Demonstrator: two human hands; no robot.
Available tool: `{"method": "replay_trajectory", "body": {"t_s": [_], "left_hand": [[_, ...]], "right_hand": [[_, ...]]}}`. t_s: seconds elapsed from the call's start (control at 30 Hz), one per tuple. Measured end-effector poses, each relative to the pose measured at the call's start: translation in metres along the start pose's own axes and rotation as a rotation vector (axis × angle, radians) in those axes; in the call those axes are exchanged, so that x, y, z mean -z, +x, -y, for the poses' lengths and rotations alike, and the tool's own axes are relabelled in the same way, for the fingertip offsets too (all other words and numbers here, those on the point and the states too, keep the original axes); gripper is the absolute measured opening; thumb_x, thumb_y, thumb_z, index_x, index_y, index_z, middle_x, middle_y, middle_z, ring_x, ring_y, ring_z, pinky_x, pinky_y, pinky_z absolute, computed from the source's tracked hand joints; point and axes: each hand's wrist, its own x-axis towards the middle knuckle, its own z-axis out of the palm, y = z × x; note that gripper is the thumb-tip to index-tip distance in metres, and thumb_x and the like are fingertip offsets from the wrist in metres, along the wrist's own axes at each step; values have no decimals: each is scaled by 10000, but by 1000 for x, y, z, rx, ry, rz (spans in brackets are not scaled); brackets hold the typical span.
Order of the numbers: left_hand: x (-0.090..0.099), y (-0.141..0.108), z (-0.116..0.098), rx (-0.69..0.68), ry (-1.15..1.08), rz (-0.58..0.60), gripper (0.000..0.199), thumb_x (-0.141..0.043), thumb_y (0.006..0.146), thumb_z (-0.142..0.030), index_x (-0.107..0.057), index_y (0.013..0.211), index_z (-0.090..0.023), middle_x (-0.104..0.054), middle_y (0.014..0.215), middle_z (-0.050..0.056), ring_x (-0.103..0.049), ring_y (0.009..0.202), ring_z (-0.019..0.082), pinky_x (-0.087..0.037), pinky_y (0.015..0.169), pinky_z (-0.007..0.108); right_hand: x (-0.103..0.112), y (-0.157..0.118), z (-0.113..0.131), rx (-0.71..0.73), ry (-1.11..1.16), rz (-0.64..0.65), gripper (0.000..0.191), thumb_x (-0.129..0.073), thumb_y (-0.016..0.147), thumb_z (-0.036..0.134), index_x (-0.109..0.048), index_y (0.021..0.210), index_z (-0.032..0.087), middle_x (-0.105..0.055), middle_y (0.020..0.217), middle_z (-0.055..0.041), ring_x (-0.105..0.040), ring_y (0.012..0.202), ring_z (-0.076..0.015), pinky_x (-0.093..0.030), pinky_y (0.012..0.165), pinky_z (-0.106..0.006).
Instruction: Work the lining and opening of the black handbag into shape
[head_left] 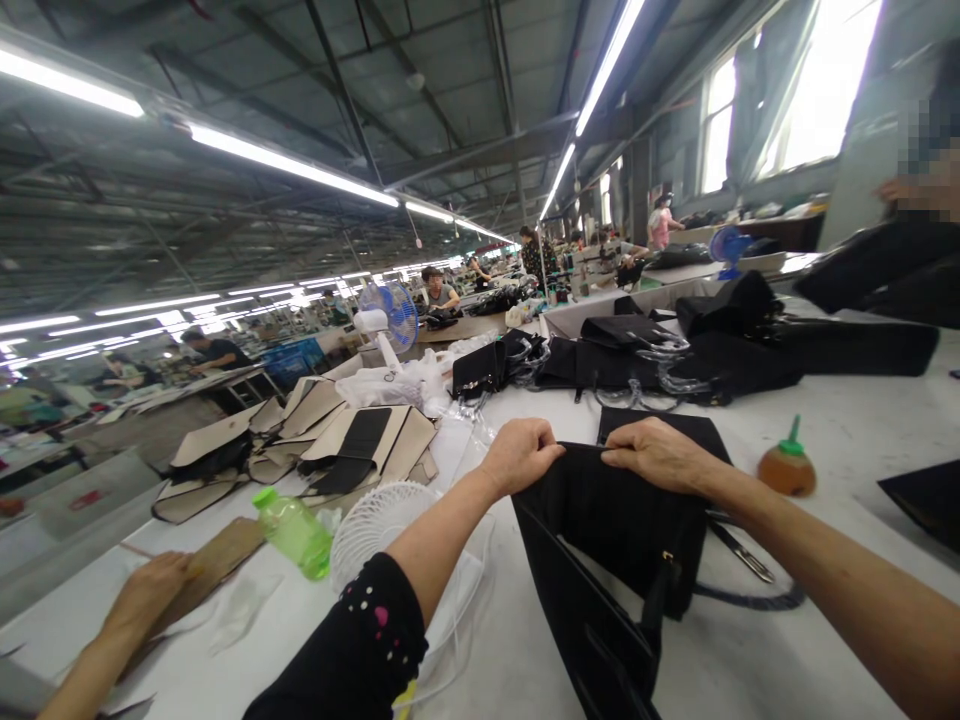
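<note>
A black bag piece [615, 520] hangs open over the white table, with a small gold-coloured zipper pull inside it. My left hand [523, 455] pinches its top edge on the left. Close beside it, my right hand [652, 455] grips the same edge with thumb and fingers. A black strap with a metal fitting [750, 565] lies on the table right of the bag. Behind my right hand lies another flat black piece [697, 430].
A glue bottle [786, 470] stands right; black bags [675, 350] are piled behind. Left are a white fan [382, 530], a green bottle [294, 533], beige pieces [375, 445] and another person's hand [154, 590] on a brown board [217, 565].
</note>
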Motion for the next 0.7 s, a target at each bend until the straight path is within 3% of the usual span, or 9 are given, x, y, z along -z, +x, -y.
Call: {"method": "replay_trajectory", "body": {"t_s": [0.23,0.37,0.47,0.7], "left_hand": [[0,0,-2,3,12,-10,155,-663,794,-221,-621,660,-158,-634,677,0,-559,668,148,-361,621,243],[-1,0,-3,13,22,-6,154,-650,796,-222,-617,660,-159,-630,677,1,-557,671,148,-354,618,240],[-1,0,-2,20,32,-6,149,-641,796,-229,-613,665,-161,-629,684,1,-552,671,148,-339,612,242],[-2,0,7,23,30,-46,144,-581,779,-200,-564,641,-160,-604,659,9,-542,664,156,-307,614,254]], "right_hand": [[1,0,4,-30,-50,-6,304,-528,853,333,-549,584,193,-462,556,21,-436,554,-128,-268,538,-267],[0,10,9,-70,-92,-33,241,-553,833,344,-634,654,203,-552,600,-4,-497,581,-150,-281,554,-278],[-4,21,18,-58,-99,-52,195,-577,832,365,-719,803,235,-646,699,-20,-575,665,-174,-320,591,-278],[-12,34,42,-35,-213,-90,229,-589,864,352,-741,873,180,-727,868,-86,-656,846,-214,-446,721,-311]]}}
